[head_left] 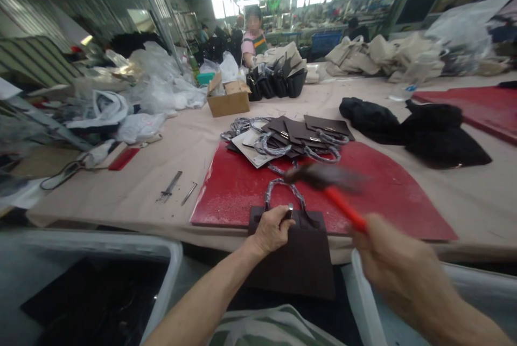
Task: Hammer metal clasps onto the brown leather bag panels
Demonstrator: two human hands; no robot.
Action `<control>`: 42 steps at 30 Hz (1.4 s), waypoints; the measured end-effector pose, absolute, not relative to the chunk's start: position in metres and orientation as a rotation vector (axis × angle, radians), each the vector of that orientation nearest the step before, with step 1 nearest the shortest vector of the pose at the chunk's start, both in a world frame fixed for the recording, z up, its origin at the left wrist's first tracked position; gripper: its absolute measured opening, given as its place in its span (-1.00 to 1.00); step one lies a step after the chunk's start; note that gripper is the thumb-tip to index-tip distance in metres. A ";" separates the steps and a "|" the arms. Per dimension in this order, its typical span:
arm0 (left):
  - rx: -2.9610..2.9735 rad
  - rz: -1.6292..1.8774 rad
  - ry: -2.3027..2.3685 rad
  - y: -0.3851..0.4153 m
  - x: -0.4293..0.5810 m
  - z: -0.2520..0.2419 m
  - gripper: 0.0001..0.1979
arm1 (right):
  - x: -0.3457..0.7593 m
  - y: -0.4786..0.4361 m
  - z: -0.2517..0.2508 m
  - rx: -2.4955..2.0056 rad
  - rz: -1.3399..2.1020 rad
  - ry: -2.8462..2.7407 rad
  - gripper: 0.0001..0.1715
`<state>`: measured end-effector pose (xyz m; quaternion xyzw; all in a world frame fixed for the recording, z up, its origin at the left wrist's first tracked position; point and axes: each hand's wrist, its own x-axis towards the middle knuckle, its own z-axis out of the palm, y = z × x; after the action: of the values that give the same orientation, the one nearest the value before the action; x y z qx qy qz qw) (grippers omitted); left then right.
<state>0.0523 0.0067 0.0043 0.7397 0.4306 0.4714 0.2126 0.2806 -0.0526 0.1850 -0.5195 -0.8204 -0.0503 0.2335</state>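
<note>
My left hand (272,230) is closed around a short metal punch (290,208), its shiny top showing above the fingers. Under this hand lies a dark brown bag panel (307,260), its upper end on the red board (226,200) and its lower part hanging past the table edge. A plastic-wrapped handle (280,183) loops up from the panel. My right hand (391,249) grips the red shaft of a hammer (343,203), whose head is raised above the board and blurred by motion.
Several dark panels with wrapped handles (294,133) are piled on the board's far side. Metal tools (172,185) lie to the left. Black fabric pieces (436,130) are at right, a cardboard box (229,102) farther back. Bins (175,251) flank me; a person (252,39) is across the table.
</note>
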 end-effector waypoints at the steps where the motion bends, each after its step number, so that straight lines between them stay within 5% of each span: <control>1: 2.054 1.316 1.191 0.007 0.052 0.005 -0.90 | 0.282 -0.052 0.174 -1.457 -0.101 -2.331 -0.62; 9: 2.077 1.292 1.205 0.006 0.052 0.005 -0.94 | 0.272 -0.052 0.191 -1.531 -0.119 -1.889 -0.62; 14: 2.055 1.293 1.201 0.006 0.052 0.005 -0.93 | 0.280 -0.049 0.151 -1.699 0.159 -2.357 -0.69; 21: 1.949 1.208 1.214 0.004 0.049 0.014 -0.94 | 0.255 -0.008 0.102 -1.975 0.666 -2.038 -0.71; 28: 1.817 1.065 1.120 0.008 0.039 0.028 -0.85 | 0.225 0.025 0.061 -2.111 0.728 -2.029 -0.81; 35: 1.512 1.250 1.295 0.000 0.049 0.020 -0.93 | 0.225 0.023 0.068 -2.180 0.745 -2.034 -0.77; 42: 1.182 1.513 1.398 0.001 0.022 0.036 -0.76 | 0.224 0.021 0.072 -2.186 0.746 -2.057 -0.73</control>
<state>0.0220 0.0010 0.0357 0.4614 0.5458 0.5910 0.3741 0.2241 0.0213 0.0723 -0.7066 -0.6648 0.2412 0.0245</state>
